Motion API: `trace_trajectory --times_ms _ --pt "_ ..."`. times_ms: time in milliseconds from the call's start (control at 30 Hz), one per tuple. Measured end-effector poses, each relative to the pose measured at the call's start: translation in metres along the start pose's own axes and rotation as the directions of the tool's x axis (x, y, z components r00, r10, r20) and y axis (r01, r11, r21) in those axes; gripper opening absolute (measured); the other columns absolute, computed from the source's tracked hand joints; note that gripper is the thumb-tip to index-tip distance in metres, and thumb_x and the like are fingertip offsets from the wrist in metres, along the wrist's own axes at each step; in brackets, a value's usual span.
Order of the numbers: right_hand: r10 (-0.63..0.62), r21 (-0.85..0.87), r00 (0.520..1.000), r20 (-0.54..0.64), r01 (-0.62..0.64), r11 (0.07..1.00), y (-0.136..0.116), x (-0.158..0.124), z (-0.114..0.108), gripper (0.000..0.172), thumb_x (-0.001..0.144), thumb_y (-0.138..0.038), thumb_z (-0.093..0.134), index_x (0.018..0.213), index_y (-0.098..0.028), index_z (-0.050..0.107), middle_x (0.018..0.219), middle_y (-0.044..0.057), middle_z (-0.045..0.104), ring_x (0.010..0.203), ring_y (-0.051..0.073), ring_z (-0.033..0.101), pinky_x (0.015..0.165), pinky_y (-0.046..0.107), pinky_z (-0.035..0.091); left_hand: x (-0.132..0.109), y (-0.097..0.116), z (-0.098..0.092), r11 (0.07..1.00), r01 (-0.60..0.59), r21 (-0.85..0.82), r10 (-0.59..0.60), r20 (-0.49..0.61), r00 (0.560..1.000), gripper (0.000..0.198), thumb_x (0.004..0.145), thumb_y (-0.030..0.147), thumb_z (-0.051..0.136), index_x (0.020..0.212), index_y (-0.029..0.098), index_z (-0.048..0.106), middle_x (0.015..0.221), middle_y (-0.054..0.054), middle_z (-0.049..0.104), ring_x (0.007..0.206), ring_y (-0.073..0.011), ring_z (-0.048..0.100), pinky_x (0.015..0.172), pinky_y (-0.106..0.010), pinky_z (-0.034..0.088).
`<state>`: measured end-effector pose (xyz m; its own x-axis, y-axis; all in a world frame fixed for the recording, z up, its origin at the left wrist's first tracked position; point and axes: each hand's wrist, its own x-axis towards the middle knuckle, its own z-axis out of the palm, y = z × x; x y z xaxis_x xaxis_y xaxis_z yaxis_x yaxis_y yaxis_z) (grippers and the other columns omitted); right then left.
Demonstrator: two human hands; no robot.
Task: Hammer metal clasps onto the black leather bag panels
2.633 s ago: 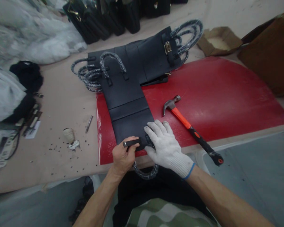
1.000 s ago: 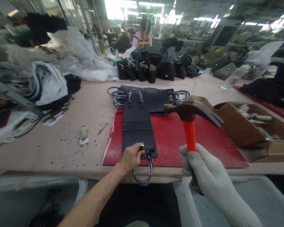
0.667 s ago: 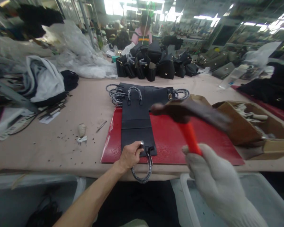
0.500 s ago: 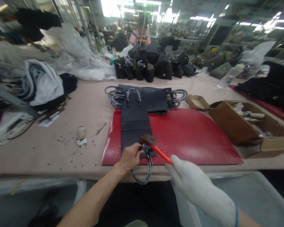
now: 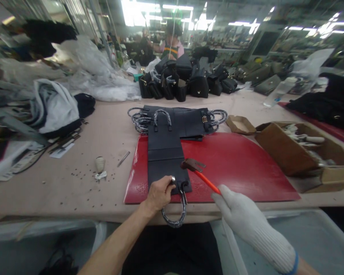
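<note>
My bare left hand (image 5: pixel 160 193) pinches a short metal punch (image 5: pixel 173 178) upright on the near end of a black leather bag panel (image 5: pixel 164 162). A wrapped handle (image 5: pixel 174 223) loops from that end over the table's front edge. In a white knitted glove, my right hand (image 5: pixel 240 210) is closed around the orange grip of a claw hammer (image 5: pixel 208 181). The hammer's dark head is raised to the right of the punch, apart from it. Under the panel lies a red board (image 5: pixel 232 168). My left fingers hide the punch's lower end.
More black panels (image 5: pixel 190 120) with wrapped handles lie behind. To the left are a metal rod (image 5: pixel 123 159), a thread-wrapped piece (image 5: pixel 100 165) and scattered black bits. A cardboard box (image 5: pixel 289 152) stands right. Black bags (image 5: pixel 199 82) line the back; a person (image 5: pixel 172 47) is beyond.
The hammer head has moved right and up, away from the punch, with my right hand drawing back to the right. My left hand keeps its pinch on the punch.
</note>
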<state>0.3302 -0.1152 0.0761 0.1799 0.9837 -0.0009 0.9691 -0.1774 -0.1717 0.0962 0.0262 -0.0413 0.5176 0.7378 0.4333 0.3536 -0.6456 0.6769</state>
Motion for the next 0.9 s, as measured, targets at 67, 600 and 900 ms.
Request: trace_trajectory --times_ms 67,600,900 --pt "0.111 -0.078 0.994 0.005 -0.11 0.991 0.013 0.008 0.014 0.027 0.104 -0.038 0.044 0.087 -0.022 0.057 0.071 0.004 0.068 0.063 0.022 0.065 0.057 0.031 0.028 0.0 0.0 -0.001 1.0 0.001 -0.012 -0.001 -0.007 1.0 0.015 0.092 0.012 0.059 0.102 0.022 0.065 0.092 -0.005 0.074 0.084 -0.02 0.074 0.076 -0.029 0.059" --pt "-0.226 0.261 0.956 -0.188 0.27 0.927 -0.058 0.065 0.097 0.049 0.093 -0.023 0.06 0.141 -0.015 0.059 0.146 0.013 0.056 0.14 0.033 0.043 0.125 0.054 0.026 0.005 0.008 -0.007 0.973 0.171 -0.152 -0.17 0.023 0.985 0.013 0.098 0.029 0.057 0.099 0.021 0.067 0.092 -0.006 0.076 0.087 -0.0198 0.075 0.082 -0.031 0.061" --pt "-0.216 0.289 0.959 -0.183 0.262 0.921 -0.053 0.068 0.103 0.054 0.087 -0.024 0.066 0.14 -0.017 0.061 0.146 0.013 0.056 0.141 0.036 0.041 0.126 0.056 0.024 0.034 -0.032 -0.094 0.775 0.558 -0.298 -0.616 -0.155 0.772 0.035 0.091 0.05 0.063 0.1 0.016 0.065 0.082 -0.005 0.073 0.071 -0.0216 0.074 0.072 -0.036 0.064"
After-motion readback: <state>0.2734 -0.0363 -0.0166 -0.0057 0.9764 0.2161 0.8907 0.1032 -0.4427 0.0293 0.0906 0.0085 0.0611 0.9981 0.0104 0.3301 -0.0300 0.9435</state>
